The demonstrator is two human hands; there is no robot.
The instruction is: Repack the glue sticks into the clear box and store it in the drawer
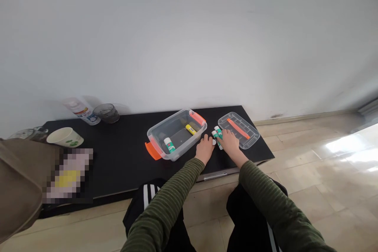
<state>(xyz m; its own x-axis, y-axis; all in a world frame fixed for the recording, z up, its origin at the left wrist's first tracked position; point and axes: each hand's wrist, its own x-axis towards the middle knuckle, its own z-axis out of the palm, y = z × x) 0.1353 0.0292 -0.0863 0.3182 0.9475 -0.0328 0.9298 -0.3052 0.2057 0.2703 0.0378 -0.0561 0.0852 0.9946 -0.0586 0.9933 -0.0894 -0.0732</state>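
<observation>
My left hand (205,149) is closed near the box's right side, and a small white round end (214,142) shows at its fingertips; the rest of that piece is hidden. Close beside it, my right hand (230,143) has its fingers curled over two white-and-green glue sticks (217,129) lying side by side on the black tabletop. A clear plastic box (159,125) with orange latches stands uncovered to the left. Inside it are a white-and-green glue stick (169,145) and a yellow stick (191,129). The clear lid (253,140) with an orange handle lies right of my hands.
A spray can (85,112), a dark glass (108,114) and a paper cup (66,138) stand on the left of the black table (124,157). A pixelated packet (69,173) and brown cloth (20,181) are at far left. The wall borders the table's back.
</observation>
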